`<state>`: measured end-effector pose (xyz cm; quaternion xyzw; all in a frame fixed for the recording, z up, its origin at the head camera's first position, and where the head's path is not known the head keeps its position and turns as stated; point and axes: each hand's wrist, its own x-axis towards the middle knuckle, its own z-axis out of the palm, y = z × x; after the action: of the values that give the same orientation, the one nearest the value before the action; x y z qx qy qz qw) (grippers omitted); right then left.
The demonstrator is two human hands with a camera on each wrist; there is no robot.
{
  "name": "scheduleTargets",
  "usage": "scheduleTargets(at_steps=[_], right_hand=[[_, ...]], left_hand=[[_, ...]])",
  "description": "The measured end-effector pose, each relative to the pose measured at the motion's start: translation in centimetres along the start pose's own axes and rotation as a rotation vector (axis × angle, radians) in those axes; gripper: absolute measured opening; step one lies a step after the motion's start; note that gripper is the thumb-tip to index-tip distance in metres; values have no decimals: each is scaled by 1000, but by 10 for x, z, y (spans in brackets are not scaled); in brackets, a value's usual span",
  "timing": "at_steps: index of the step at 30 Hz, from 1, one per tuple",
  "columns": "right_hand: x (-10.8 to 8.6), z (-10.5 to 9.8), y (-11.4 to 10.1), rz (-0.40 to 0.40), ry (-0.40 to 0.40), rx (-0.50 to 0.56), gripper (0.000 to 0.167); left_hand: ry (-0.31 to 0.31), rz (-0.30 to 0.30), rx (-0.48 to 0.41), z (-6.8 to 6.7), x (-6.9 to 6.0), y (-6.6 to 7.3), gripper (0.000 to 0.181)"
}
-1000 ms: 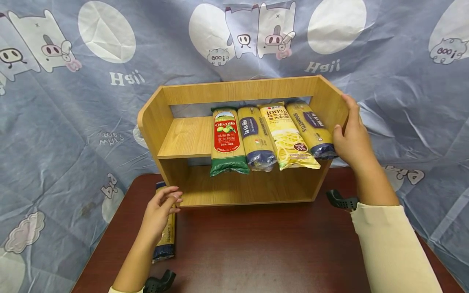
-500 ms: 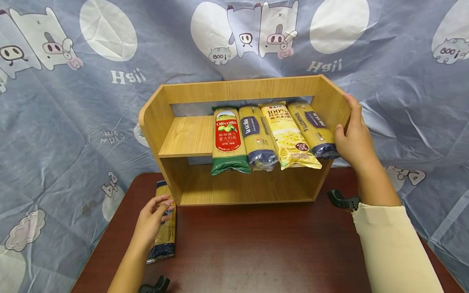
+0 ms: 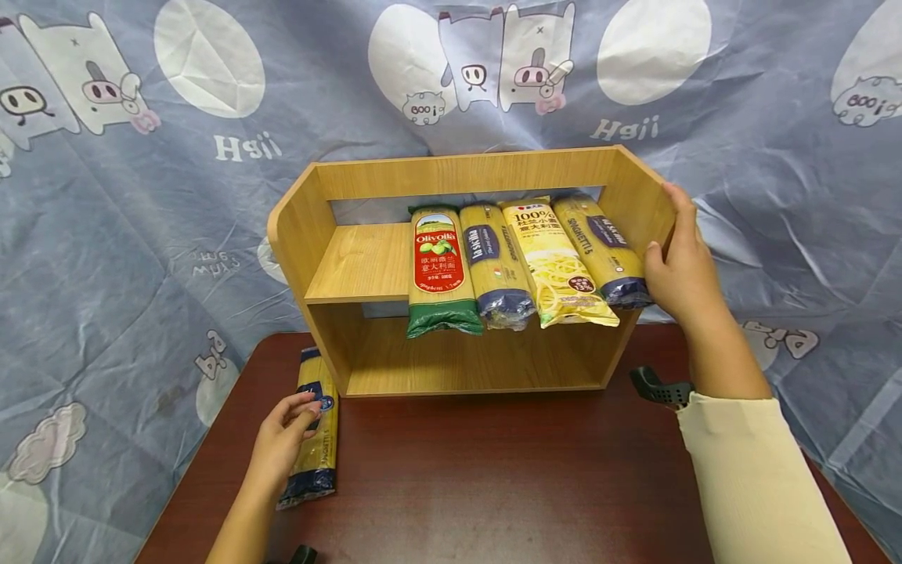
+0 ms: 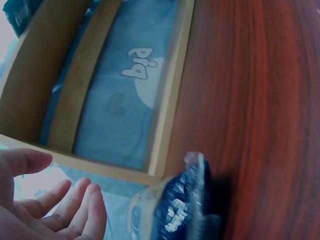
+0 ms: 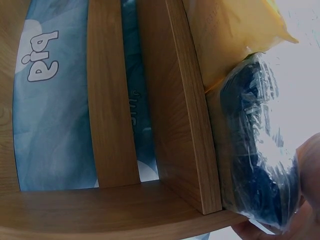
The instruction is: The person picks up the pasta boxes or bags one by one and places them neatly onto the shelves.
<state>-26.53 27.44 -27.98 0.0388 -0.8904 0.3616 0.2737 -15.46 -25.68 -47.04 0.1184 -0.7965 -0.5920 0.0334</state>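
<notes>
My left hand (image 3: 279,439) hovers over a spaghetti pack (image 3: 319,460) that lies on the table, left of a two-tier wooden shelf (image 3: 359,262). Its fingers are loosely bent and hold nothing. In the left wrist view, the pack's dark blue end (image 4: 177,212) is beside these fingers, apart from them. My right hand (image 3: 682,274) grips the front edge of the shelf's right side panel, fingers outside and thumb inside. That thumb is close to the rightmost spaghetti pack (image 3: 597,247); whether they touch is unclear. In the right wrist view, this pack's wrapped end (image 5: 257,145) hides part of the hand.
On the upper tier, a green-ended pasta pack (image 3: 442,270), a blue-labelled spaghetti pack (image 3: 496,262) and a yellow pasta pack (image 3: 557,262) lie side by side, ends overhanging. A dark red table (image 3: 479,470) bears the shelf. Behind hangs a blue printed cloth (image 3: 310,94).
My left hand has moved left and down, away from the shelf's lower left corner to over the spaghetti pack. The pack's lower end has swung slightly left. The right hand has kept its place.
</notes>
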Motion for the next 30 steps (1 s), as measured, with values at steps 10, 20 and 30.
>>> scheduleTargets(at_steps=[10,20,30], right_hand=[[-2,-1,-2,1,5,7,77],[-1,-1,-3,1,5,6,76],[-2,0,-2,-7,11,-2,77]], left_hand=[[35,-76,126,-7,7,-20,59],[37,-119,234,-14,12,-43,70],[27,-131,361,-18,16,-53,84]])
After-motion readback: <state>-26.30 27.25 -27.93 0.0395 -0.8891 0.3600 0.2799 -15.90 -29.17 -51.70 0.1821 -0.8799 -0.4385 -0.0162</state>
